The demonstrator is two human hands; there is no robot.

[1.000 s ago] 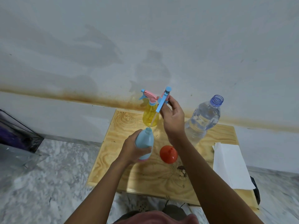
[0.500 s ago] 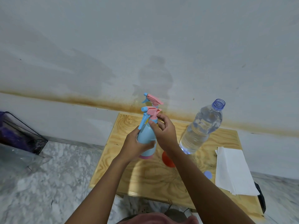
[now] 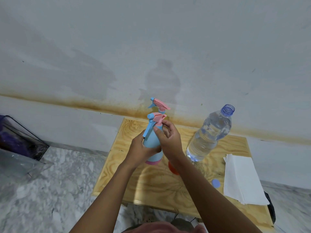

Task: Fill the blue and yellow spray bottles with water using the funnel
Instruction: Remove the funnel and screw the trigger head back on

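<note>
The left hand (image 3: 141, 148) wraps the blue spray bottle (image 3: 152, 142) mid-body, upright over the plywood board (image 3: 151, 182), while the right hand (image 3: 170, 140) pinches its neck collar under the pink trigger head. The yellow spray bottle (image 3: 159, 105) stands just behind, head on. The orange funnel (image 3: 173, 168) lies by the right wrist, in neither bottle, and the uncapped water bottle (image 3: 210, 135) at right looks nearly full, so most filling likely remains.

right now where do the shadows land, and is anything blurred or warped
Head view: a soft bottle-shaped shadow lies on the wall, up and left of the water bottle; glints mark that bottle's base; the left hand and right hand holding the blue spray bottle are sharp; the wide lens bows the wall's brown stain line.
</note>
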